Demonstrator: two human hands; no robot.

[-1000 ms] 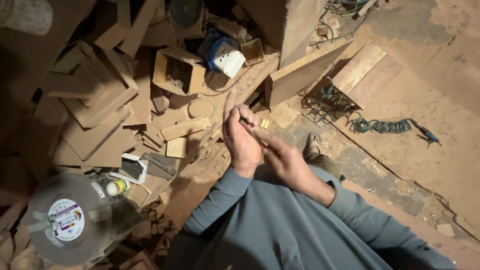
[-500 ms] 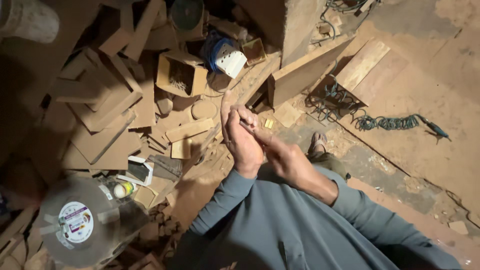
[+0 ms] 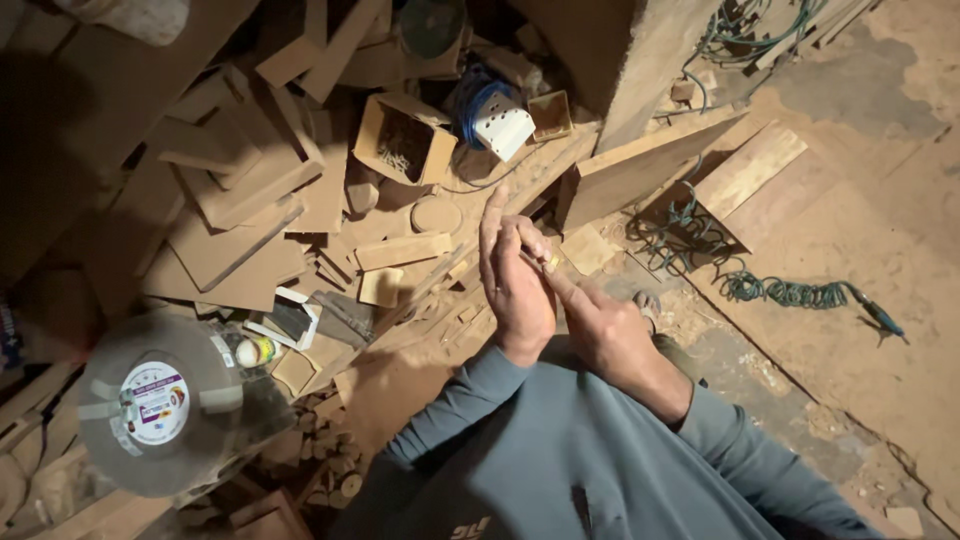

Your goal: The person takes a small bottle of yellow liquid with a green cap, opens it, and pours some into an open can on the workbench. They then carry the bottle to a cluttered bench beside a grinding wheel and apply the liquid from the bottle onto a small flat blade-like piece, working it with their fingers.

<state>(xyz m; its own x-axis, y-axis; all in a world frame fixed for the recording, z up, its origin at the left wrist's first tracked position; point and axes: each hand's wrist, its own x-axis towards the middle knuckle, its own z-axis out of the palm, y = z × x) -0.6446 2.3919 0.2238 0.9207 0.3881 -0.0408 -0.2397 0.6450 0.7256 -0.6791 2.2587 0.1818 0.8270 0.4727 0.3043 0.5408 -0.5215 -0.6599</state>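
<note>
The left hand [image 3: 515, 285] is standing upright with its fingers stretched long and close together, palm turned toward the right hand [image 3: 600, 330]. The right hand is reaching across with its fingers extended, its fingertips [image 3: 556, 283] pressing against the left palm. Between the two hands, near the left fingers, a small yellowish piece [image 3: 551, 264] is showing; it is too small to identify, and whether either hand is actually pinching it cannot be told. Both hands are hovering above a heap of wood offcuts [image 3: 260, 220]. Just beyond the fingertips an open cardboard box [image 3: 400, 140] and a white block wrapped in blue cord [image 3: 497, 125] are lying. A round disc with a label [image 3: 155, 400] is lying well apart at lower left.
</note>
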